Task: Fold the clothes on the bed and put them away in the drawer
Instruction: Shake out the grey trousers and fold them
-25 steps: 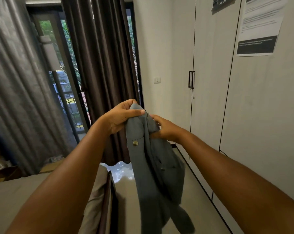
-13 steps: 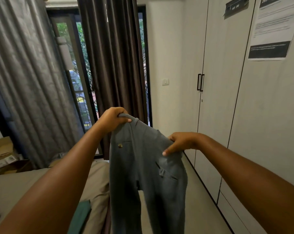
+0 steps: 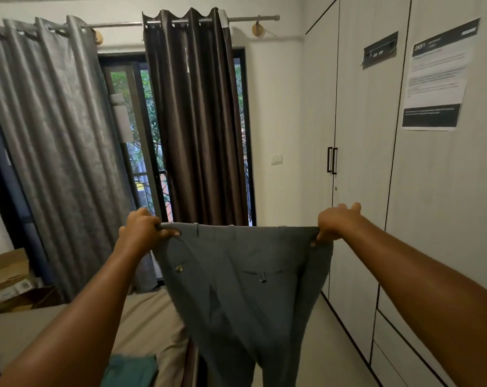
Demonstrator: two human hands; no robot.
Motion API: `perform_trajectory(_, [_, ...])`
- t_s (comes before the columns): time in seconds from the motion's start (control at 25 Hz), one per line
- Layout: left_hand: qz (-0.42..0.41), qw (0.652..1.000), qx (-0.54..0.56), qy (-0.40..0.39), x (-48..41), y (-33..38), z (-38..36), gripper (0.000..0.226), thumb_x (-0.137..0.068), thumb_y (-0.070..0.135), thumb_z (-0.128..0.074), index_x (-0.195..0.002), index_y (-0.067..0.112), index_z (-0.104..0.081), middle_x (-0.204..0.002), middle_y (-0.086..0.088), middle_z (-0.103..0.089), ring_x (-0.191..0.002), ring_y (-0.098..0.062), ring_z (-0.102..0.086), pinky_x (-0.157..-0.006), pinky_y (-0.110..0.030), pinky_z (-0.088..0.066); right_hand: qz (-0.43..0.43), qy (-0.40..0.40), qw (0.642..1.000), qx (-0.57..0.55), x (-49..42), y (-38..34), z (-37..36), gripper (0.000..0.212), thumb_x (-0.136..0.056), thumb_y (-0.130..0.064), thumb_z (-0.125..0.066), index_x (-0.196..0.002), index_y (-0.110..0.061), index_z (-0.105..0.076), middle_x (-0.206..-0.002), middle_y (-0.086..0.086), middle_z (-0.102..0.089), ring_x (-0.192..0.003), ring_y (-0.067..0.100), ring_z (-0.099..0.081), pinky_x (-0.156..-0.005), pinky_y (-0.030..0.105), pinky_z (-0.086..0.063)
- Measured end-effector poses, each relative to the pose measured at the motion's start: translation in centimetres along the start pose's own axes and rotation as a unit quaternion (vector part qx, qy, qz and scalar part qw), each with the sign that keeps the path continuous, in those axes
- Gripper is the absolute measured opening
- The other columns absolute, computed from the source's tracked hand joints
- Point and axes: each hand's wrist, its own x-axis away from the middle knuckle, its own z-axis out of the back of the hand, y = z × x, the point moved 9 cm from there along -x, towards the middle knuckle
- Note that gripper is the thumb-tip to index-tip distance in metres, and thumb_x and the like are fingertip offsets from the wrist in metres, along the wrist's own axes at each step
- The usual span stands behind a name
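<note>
Fold step just starting, I'd say — grey trousers (image 3: 236, 275) held up in the air by the waistband, legs hanging over the edge of the bed (image 3: 141, 319). Left hand (image 3: 141, 227) and right hand (image 3: 334, 222) each grip a waistband corner, arms out and spread wide. Next move likely needs the two corners brought together to stack the legs.

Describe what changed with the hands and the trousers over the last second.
The left hand and right hand moved apart sideways, pulling the bunched grey trousers open until the waistband is stretched flat between them. Both hands kept hold of the trousers; the legs still hang free.
</note>
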Motion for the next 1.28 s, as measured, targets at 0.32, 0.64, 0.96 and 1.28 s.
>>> perform_trajectory(0.32, [0.109,0.791,0.598,-0.070,1.7,-1.2,1.4,0.029,-0.092,0.018,-0.069,-0.113,0.011,-0.051,-0.118,-0.019,-0.058,-0.094,-0.027,-0.065,-0.059,-0.033,-0.060,0.092,0.131,0.826,-0.541,2.6,2.4,8.6,0.039,-0.094,-0.038,-0.068,-0.090,0.001,-0.073,-0.088,0.016,-0.071,-0.081,0.023,-0.070,-0.075,0.033,-0.061])
perform_trajectory(0.64, [0.131,0.829,0.529,-0.127,4.0,-0.5,2.3,0.025,-0.086,0.018,-0.075,-0.107,0.006,-0.067,-0.106,-0.016,-0.071,-0.093,-0.028,-0.071,-0.065,-0.032,-0.062,0.223,0.008,0.842,-0.491,4.3,4.4,9.4,0.019,-0.095,-0.025,-0.068,-0.096,-0.010,-0.079,-0.080,0.008,-0.069,-0.074,0.018,-0.057,-0.070,0.026,-0.054])
perform_trajectory(0.96, [0.121,0.792,0.592,-0.093,4.2,2.9,2.2,0.026,-0.096,0.028,-0.063,-0.120,0.017,-0.062,-0.113,-0.012,-0.070,-0.098,-0.027,-0.070,-0.076,-0.040,-0.059,0.264,-0.110,0.780,-0.557,3.1,4.5,4.9,0.041,-0.089,-0.038,-0.068,-0.119,-0.011,-0.069,-0.115,0.012,-0.069,-0.104,0.027,-0.066,-0.088,0.036,-0.057])
perform_trajectory(1.28, [0.093,0.801,0.587,-0.071,5.1,7.3,4.8,0.027,-0.090,0.028,-0.067,-0.113,0.016,-0.064,-0.104,-0.007,-0.073,-0.098,-0.026,-0.069,-0.073,-0.035,-0.060,0.346,-0.044,0.851,-0.393,2.2,5.2,5.0,0.018,-0.102,-0.031,-0.057,-0.115,-0.026,-0.067,-0.113,0.000,-0.068,-0.110,0.024,-0.062,-0.094,0.036,-0.052])
